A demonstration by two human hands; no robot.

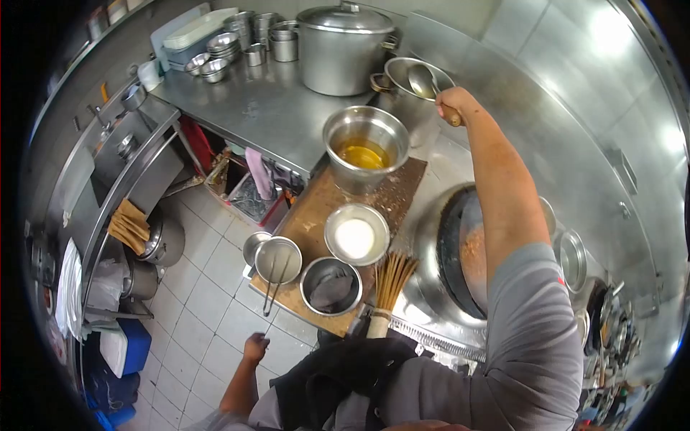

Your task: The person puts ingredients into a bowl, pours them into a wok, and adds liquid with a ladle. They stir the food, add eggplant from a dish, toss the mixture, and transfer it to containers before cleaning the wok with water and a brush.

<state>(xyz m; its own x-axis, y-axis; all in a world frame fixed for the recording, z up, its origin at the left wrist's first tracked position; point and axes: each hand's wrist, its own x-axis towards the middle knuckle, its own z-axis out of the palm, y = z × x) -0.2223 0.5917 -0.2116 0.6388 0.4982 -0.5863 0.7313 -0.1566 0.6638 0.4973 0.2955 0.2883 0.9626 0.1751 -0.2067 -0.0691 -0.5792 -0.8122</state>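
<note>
My right hand (453, 104) is wrapped round the wooden handle of a metal ladle (422, 80), whose bowl is over the mouth of a tall steel pot (411, 108). Below my right forearm is a wok (449, 248) with brownish food inside. My left hand (256, 348) hangs low over the floor with its fingers curled; whatever it may hold is too small to make out. Nearest to it is a strainer bowl (279, 260) with tongs resting in it.
On the wooden board (309, 215) stand a pot of yellow liquid (363, 154), a bowl of white contents (354, 238) and a bowl with a dark item (331, 287). A bamboo brush (392, 284) stands beside them. A large lidded pot (343, 54) is behind.
</note>
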